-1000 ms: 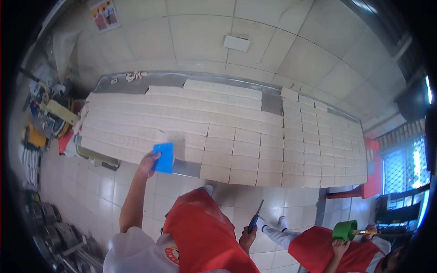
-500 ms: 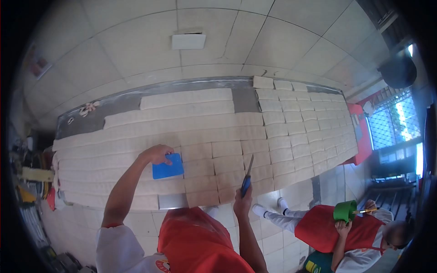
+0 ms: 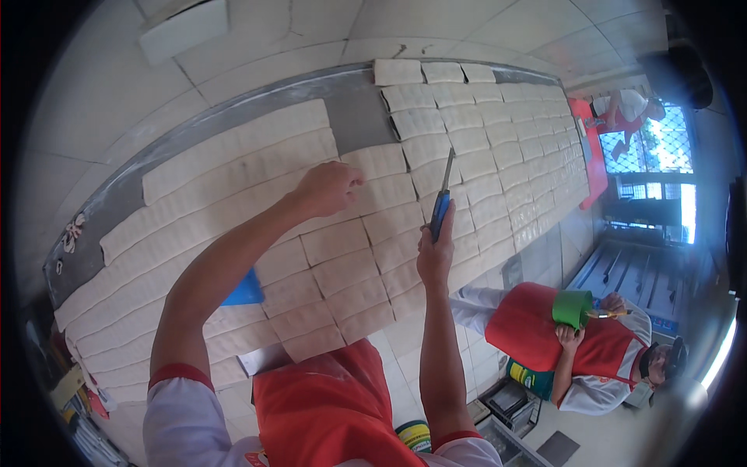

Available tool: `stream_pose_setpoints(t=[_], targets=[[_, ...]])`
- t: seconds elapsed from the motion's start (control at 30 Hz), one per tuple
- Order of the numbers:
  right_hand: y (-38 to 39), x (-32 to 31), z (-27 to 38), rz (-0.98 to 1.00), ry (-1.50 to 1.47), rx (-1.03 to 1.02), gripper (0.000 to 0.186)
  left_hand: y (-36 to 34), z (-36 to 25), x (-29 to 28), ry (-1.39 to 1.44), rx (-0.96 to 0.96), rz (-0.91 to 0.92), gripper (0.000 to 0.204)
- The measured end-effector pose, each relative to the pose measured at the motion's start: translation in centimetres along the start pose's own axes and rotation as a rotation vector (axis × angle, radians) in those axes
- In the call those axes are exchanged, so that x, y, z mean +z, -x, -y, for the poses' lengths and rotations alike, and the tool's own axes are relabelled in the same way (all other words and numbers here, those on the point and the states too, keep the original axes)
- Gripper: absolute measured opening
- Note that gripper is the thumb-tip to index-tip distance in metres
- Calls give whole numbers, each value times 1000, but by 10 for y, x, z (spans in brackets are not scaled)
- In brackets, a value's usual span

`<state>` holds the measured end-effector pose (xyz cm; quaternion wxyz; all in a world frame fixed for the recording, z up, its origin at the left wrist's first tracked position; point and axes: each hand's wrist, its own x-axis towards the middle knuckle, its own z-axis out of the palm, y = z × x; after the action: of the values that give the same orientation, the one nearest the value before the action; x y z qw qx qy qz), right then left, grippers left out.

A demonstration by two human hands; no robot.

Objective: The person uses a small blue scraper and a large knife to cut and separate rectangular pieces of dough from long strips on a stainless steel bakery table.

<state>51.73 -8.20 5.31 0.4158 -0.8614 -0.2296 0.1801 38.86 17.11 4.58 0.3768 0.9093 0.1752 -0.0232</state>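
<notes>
Here in the head view, the left hand (image 3: 328,189) reaches far out across the desk (image 3: 362,117), its fingers bent over the dough strips (image 3: 241,149). Nothing shows in its grasp; whether those fingers stand apart or pinch together, or even touch the dough, I cannot tell from here.

Over to the right hand (image 3: 436,253), and this one is clear: it's clamped around the blue handle of a knife (image 3: 443,198), blade pointing away from the person and leaning a touch to the right. Look at the angles! The long strips run from lower left to upper right, and the knife slants steeply across that line. Seen from the left hand, the knife is off to the right, with the cut dough pieces (image 3: 506,156) beneath and beyond it in their grid. So the left hand is nearer the long strips, the right hand nearer the grid; whether the blade meets the dough, I can't say.

And there's the blue scraper (image 3: 247,289), lying on the dough just beside the left forearm, partly hidden by it, well apart from the knife. Off to the right, a co-worker (image 3: 517,319) holds a green container (image 3: 572,310) and a brush (image 3: 607,314).
</notes>
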Motion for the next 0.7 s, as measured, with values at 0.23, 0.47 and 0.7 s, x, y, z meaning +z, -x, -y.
stream_pose_setpoints(t=[0.23, 0.47, 0.7], targets=[[7, -46, -52, 4, -128, 64, 81, -44, -66, 98, -18, 5, -64, 12], [25, -84, -88, 97, -179, 124, 83, -95, -94, 117, -442, 436, 180, 16], [55, -114, -115, 148, -242, 133, 81, -107, -113, 101, -663, 419, 432, 19]])
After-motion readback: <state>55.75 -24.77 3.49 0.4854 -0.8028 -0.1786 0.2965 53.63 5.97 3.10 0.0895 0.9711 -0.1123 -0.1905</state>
